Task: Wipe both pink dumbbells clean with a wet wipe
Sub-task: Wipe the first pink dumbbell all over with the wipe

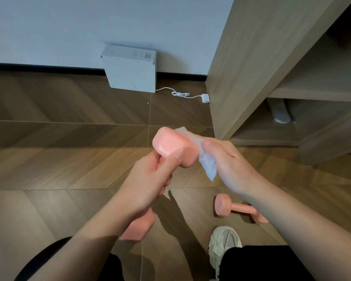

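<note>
- The wood-patterned floor [59,159] fills most of the view and meets a pale wall [69,27] along a dark skirting strip.
- A tall wooden shelf unit [241,67] stands at the right. Its side panel comes down to the floor just beyond the hands, and a grey object [280,112] lies in its lowest bay.
- A white box [130,72] leans against the wall, well apart from the hands.
- The held dumbbell [170,142], which is pink, is tilted in the air in front of the person. One head is up near the middle of the view and the other is low, partly hidden behind the left forearm.
- The left hand [148,183] is wrapped around its handle, with the thumb lying on the upper head.
- The right hand [231,165] clasps the wet wipe against the right side of that upper head.
- The second dumbbell [237,208] lies on the floor under the right forearm, which covers part of it.
- A pale shoe [224,246] is planted just beside it.
- The wet wipe [208,165] is crumpled, with a loose corner hanging down.
- A white cable [180,94] runs from the box to a plug [205,97] at the foot of the shelf unit.
</note>
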The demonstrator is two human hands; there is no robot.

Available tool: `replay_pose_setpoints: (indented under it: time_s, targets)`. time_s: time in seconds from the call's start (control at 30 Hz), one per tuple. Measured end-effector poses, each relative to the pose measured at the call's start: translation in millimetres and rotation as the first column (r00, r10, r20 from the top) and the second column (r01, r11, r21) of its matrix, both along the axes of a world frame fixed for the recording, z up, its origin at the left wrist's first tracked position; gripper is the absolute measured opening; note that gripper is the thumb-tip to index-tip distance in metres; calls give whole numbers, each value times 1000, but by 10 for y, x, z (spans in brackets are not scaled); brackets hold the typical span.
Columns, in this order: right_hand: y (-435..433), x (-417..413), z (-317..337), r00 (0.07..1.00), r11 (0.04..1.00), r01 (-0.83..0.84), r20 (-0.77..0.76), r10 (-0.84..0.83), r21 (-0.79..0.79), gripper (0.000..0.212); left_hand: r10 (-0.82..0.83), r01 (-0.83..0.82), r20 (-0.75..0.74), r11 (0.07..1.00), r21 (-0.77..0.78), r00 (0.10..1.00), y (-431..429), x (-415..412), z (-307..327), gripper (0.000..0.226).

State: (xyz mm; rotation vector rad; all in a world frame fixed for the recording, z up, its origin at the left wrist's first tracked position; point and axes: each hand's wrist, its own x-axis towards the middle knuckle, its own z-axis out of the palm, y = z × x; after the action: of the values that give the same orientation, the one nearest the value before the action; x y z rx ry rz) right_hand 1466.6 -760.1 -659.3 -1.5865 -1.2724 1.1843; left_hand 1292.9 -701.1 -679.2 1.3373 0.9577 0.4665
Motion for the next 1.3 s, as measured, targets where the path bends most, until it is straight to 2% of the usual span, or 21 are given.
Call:
replay_pose_setpoints:
  time_s: [0.13, 0.3, 0.47, 0.53, 0.63, 0.7, 0.77, 0.83, 0.97, 1.03, 1.17, 1.3]
  targets:
    - [-31, -62, 24, 1000, 999, -1, -30, 3, 42, 51, 106, -106, -6, 990, -94, 994, 57, 7, -41, 61]
    - [-13, -10, 23, 998, 998, 62, 24, -61, -28, 53, 51, -51, -2, 996, -67, 999, 23, 43, -22, 67]
    - [-72, -72, 83, 996, 999, 26, -83, -24, 19, 40, 111, -116, -36, 979, -170, 993, 100, 47, -4, 64]
    - [-33, 2, 97, 994, 997, 79, -76, -79, 2, 40, 101, -104, -23, 980, -169, 995, 109, 51, 3, 65]
    - [35, 92, 126, 974, 975, 218, -66, -215, 35, 51, 126, -128, -21, 975, -184, 992, 110, 54, 30, 61]
    - [49, 62, 156, 967, 967, 248, -68, -244, 53, 55, 139, -141, -23, 969, -204, 990, 131, 40, 44, 65]
    - [42, 5, 169, 979, 977, 206, -16, -205, 52, 52, 132, -133, -16, 968, -214, 991, 148, 32, 51, 68]
    - [44, -46, 166, 980, 983, 182, 80, -182, 13, 39, 109, -108, -6, 971, -213, 994, 140, 32, 71, 70]
    - [73, 75, 74, 895, 954, 278, 389, -216, -110, 37, 114, -111, 6, 974, -199, 993, 126, 21, 85, 64]
    - [63, 142, 97, 865, 932, 336, 435, -250, -133, 41, 139, -134, 9, 971, -199, 990, 162, -6, 75, 61]
    - [66, 40, 171, 938, 963, 230, 297, -181, -141, 41, 120, -119, -7, 973, -198, 993, 160, -15, 72, 63]
    - [94, -93, 186, 975, 966, 222, 47, -217, -131, 38, 79, -82, -23, 970, -228, 997, 96, 56, 57, 70]
